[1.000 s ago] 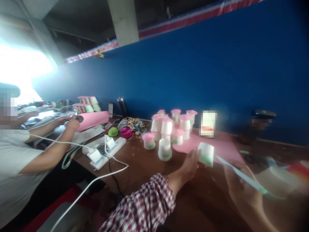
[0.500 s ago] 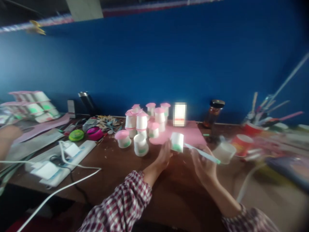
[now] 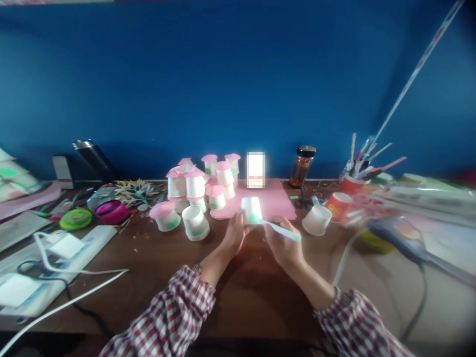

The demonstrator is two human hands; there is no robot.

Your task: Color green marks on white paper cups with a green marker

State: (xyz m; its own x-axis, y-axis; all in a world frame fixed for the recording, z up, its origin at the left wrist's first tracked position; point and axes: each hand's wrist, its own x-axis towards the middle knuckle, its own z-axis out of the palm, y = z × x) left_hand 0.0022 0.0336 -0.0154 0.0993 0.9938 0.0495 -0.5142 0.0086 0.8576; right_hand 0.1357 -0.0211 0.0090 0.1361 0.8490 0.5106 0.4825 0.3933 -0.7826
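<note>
Paper cup (image 3: 250,207) and pale stick (image 3: 280,230) now close together at centre

On the left, the power strip (image 3: 100,242) has slid toward the edge of view as the head turned right. Next, the pink-topped cups (image 3: 195,187) stand clustered as before, an uncovered white cup (image 3: 194,215) in front of them. At centre, the left hand (image 3: 233,236) grips the paper cup low on its side, just in front of the pink sheet (image 3: 277,197) as seen from here. Beside it, the right hand (image 3: 285,252) holds the pale stick; the narrow gap to the cup has gone, though I cannot tell whether the tip touches. That suggests both hands are placed for close work on the cup's lower side. Farther right stand another white cup (image 3: 317,220) and a red cup (image 3: 340,206).
</note>
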